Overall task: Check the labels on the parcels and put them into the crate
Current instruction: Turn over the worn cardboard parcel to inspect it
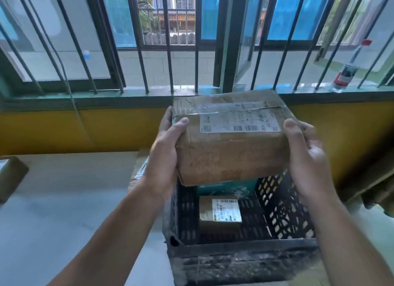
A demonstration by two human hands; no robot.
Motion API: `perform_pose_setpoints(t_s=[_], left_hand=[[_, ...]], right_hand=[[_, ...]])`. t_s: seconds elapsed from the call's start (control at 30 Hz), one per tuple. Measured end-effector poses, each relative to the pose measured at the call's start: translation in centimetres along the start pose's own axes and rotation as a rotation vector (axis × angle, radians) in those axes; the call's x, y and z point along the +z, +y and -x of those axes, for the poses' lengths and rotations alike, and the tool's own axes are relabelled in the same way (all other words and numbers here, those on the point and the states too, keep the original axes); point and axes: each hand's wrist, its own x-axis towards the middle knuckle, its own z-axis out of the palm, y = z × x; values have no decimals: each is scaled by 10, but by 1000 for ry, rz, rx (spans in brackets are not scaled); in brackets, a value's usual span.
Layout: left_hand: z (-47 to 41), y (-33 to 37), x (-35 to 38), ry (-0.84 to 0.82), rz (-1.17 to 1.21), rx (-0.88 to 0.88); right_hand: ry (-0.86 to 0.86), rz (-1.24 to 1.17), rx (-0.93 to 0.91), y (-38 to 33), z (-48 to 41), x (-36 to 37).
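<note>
Daylight is coming through the barred window point(168, 51) above a yellow wall point(53, 128). Left hand point(166, 149) and right hand point(309, 158) are gripping the parcel point(230, 153) by its ends, above the black crate point(234, 262) standing on the pale surface point(64, 200).

Single head-worn wide-angle view, forward and down, close above the crate point(238, 250), facing the window point(225, 42)

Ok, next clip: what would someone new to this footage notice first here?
A worn brown parcel is held up mid-frame between the left hand and the right hand, its white barcode label facing the camera. Right below it sits a black slatted crate, already holding a small labelled parcel with a teal parcel behind it. A barred window fills the top of the view.
</note>
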Motion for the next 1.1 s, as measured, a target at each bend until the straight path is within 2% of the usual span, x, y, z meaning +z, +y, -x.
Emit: perform_pose_setpoints(t_s=[0.4,0.63,0.97,1.1], left_hand=[[-15,-32,-6,10,-202,-268],[-16,-33,-19,-139,-561,-369],[-21,-31,-30,-370,-976,-473],[-20,-28,-26,-515,-1109,-518]], right_hand=[[-67,263,165,34,-11,-15],[-176,442,267,38,-8,-32],[-474,656,434,45,-6,-41],[-573,802,474,48,-12,-40]])
